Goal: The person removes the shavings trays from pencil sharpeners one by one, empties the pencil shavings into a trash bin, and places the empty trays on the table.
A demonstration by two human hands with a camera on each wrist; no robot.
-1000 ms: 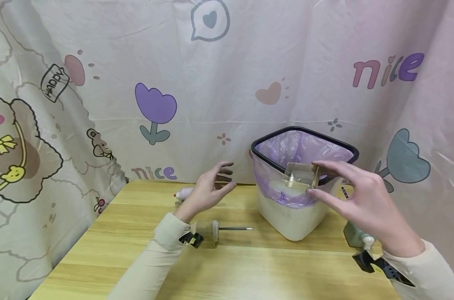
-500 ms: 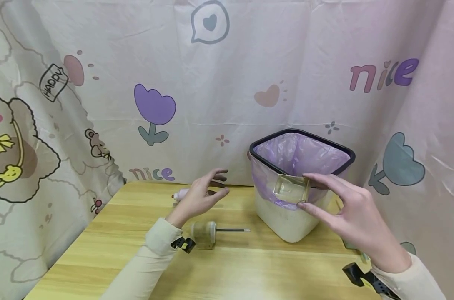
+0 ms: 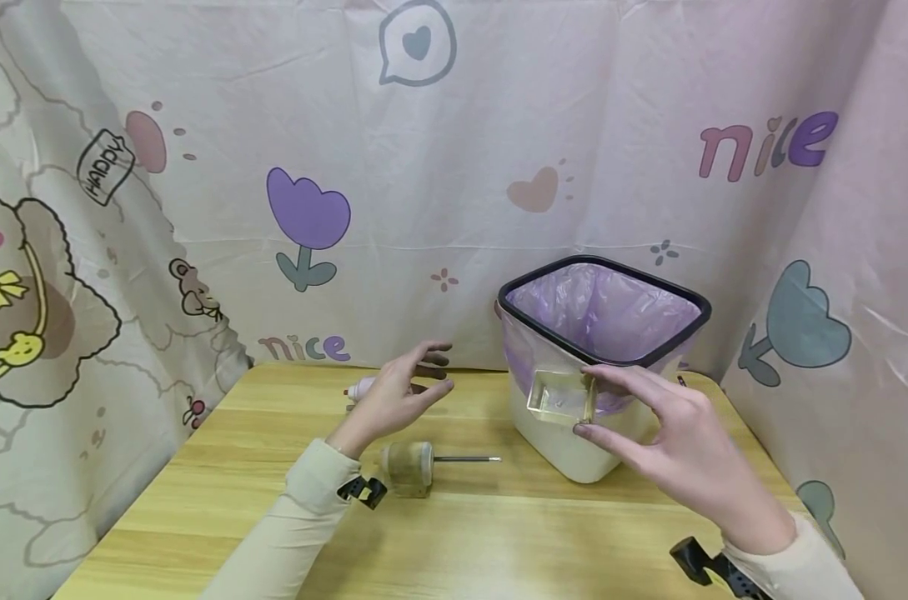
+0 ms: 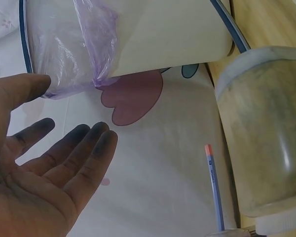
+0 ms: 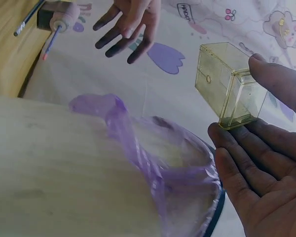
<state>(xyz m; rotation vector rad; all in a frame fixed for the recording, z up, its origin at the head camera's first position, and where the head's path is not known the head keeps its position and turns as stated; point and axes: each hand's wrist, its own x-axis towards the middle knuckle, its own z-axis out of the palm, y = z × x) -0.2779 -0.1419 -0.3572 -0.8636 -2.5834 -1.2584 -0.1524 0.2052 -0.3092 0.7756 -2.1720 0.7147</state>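
Note:
My right hand [image 3: 671,442] pinches a small clear, yellowish plastic box [image 3: 561,397] by its right end, thumb below and fingers above in the head view. The box is held in the air before the near side of a pale trash bin [image 3: 566,450]. In the right wrist view the box [image 5: 232,86] looks see-through, with a lip around one end. My left hand [image 3: 393,396] is raised over the table, fingers spread and bent loosely, holding nothing. Right below it lies a murky beige jar [image 3: 408,468] with a thin metal rod [image 3: 469,459] pointing right.
A purple bag [image 3: 611,304] lines the bin under its black rim [image 3: 704,310]. Behind my left hand is a pinkish bottle [image 3: 359,389]; a blue pencil [image 4: 214,187] shows there in the left wrist view. A printed curtain [image 3: 438,167] borders the wooden table [image 3: 198,492].
My right hand has brought the box left, down and nearer, from over the bin's rim to in front of its side. My left hand has shifted slightly left and down.

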